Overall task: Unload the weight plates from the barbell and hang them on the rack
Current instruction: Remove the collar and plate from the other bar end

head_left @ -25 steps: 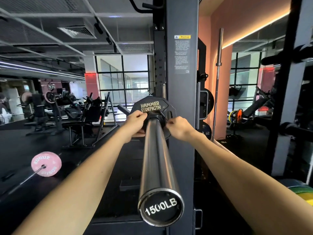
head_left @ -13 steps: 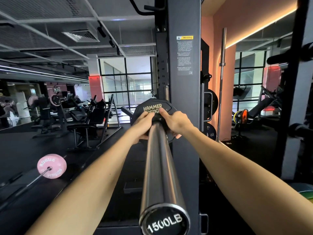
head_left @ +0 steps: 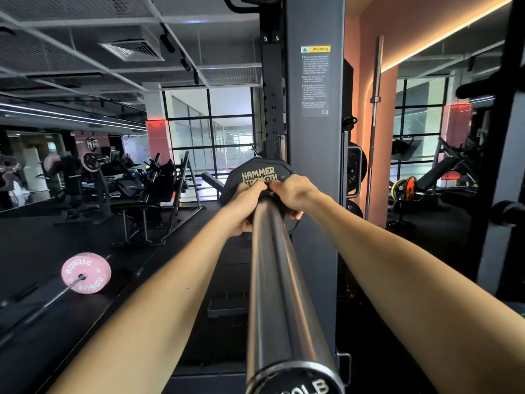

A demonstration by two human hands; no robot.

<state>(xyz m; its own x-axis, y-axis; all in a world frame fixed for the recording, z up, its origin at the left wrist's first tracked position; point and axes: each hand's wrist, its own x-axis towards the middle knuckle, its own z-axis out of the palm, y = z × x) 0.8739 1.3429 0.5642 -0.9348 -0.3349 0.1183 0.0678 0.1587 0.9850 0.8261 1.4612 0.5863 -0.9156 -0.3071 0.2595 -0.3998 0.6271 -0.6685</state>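
The barbell sleeve (head_left: 279, 285) is smooth bare metal with a brushed, glossy sheen, and its end cap (head_left: 298, 382) looks like matt black plastic with white lettering. At the sleeve's far end, the weight plate (head_left: 255, 173) has a matt black, rubbery coat with raised gold lettering. Just right of the sleeve, the rack upright (head_left: 315, 155) is smooth matt grey painted metal carrying a paper-like warning label (head_left: 314, 81). Left of the sleeve, a pink plate (head_left: 86, 273) looks speckled, dull rubber on the matt black floor (head_left: 42, 251).
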